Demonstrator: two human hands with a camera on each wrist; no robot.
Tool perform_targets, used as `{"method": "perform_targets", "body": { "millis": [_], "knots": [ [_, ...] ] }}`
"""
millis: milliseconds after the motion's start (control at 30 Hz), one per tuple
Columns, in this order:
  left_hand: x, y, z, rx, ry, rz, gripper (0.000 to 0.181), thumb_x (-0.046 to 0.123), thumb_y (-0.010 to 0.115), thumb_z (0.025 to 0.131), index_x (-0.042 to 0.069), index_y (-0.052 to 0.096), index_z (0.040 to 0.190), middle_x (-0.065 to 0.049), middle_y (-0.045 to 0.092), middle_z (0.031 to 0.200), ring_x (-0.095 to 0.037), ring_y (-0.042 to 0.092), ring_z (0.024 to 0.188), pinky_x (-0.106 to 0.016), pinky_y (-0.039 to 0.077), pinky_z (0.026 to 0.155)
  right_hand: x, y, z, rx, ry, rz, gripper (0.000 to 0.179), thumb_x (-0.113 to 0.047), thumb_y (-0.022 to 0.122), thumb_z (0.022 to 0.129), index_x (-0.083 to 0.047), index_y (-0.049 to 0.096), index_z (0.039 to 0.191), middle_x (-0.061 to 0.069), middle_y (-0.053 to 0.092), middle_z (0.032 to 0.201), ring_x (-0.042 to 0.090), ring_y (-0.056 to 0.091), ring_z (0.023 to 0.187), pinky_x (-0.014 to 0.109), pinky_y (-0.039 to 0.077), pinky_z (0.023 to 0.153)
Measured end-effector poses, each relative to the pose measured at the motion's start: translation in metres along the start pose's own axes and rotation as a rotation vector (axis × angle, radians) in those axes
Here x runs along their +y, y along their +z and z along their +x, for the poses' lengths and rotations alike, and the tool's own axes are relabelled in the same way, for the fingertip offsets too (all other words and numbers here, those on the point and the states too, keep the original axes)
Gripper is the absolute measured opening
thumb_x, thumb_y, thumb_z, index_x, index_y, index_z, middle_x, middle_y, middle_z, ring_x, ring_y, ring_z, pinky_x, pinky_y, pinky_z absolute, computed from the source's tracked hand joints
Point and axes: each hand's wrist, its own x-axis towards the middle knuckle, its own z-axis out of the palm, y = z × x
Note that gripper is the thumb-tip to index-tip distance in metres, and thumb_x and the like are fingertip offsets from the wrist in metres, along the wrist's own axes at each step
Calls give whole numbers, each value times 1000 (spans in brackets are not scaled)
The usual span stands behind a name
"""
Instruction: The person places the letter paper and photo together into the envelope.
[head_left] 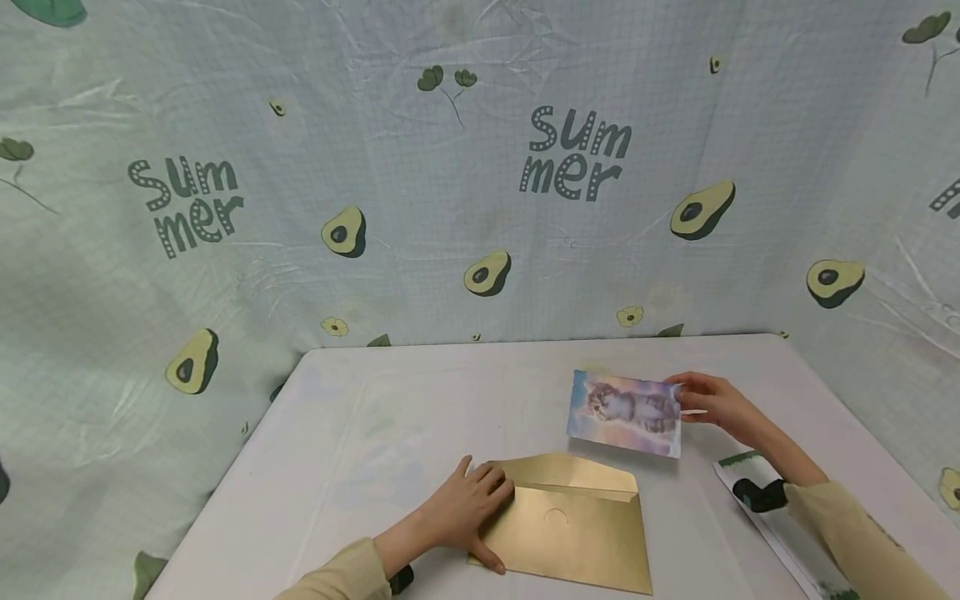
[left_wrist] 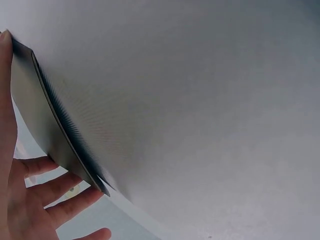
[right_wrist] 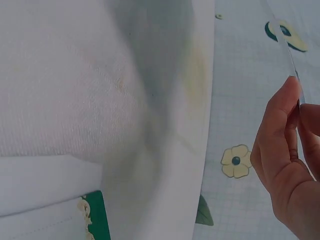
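A gold envelope [head_left: 573, 537] lies at the front of the table, its flap [head_left: 566, 473] opened away from the person. My left hand [head_left: 472, 504] holds its left end, with the thumb at the near edge and the fingers toward the far edge. In the left wrist view the envelope [left_wrist: 55, 125] appears nearly edge-on between thumb and fingers. Beyond the envelope, a card with a kitten picture [head_left: 626, 414] is raised and tilted above the table. My right hand [head_left: 716, 406] pinches its right edge; in the right wrist view the card [right_wrist: 285, 45] is a thin strip.
A white flat paper piece with green leafy ends [head_left: 750, 475] lies at the right, partly under the right forearm. The white table [head_left: 397, 400] meets a hanging cloth [head_left: 420, 183] printed with avocados and "summer" at its back and sides.
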Motion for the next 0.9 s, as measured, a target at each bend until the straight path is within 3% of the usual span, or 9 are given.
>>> {"method": "perform_targets", "body": {
  "millis": [367,900],
  "knots": [
    [0,2,-1,14,1,-9,91,87,40,57,19,42,116,1,48,110,-19,47,107,-45,39,86,3,16,2,-74,20,-39,39,-20,51,91,5,45,119,1,51,102,8,57,86,32,51,73],
    [2,1,0,44,9,43,91,88,39,56,19,42,114,-1,49,110,-20,48,106,-49,40,88,4,50,8,-145,-35,-127,30,-16,52,90,3,52,113,16,51,94,10,55,77,31,53,62]
  ]
}}
